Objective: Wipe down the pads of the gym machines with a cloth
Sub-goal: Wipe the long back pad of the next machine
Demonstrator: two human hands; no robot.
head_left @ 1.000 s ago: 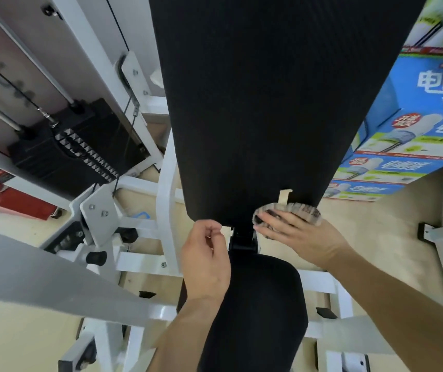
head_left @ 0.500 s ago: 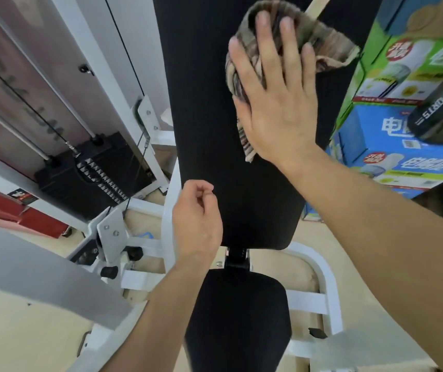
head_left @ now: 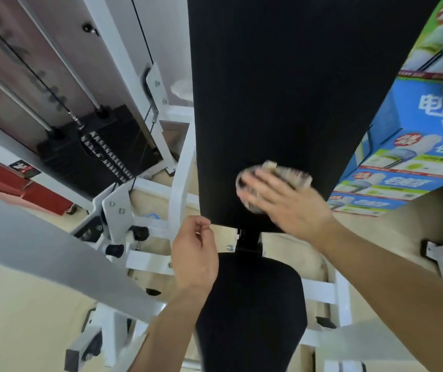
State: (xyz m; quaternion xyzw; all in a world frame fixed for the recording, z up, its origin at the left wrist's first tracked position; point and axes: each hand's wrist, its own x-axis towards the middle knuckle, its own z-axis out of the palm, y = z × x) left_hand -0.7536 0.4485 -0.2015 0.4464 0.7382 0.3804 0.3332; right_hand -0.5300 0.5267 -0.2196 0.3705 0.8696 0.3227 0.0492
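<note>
Near the lower edge of the black back pad (head_left: 282, 89), the right hand (head_left: 285, 202), motion-blurred, presses flat with spread fingers on a striped cloth (head_left: 293, 174), mostly hidden. Just below-left of that pad, the left hand (head_left: 193, 253) curls loosely, empty.
</note>
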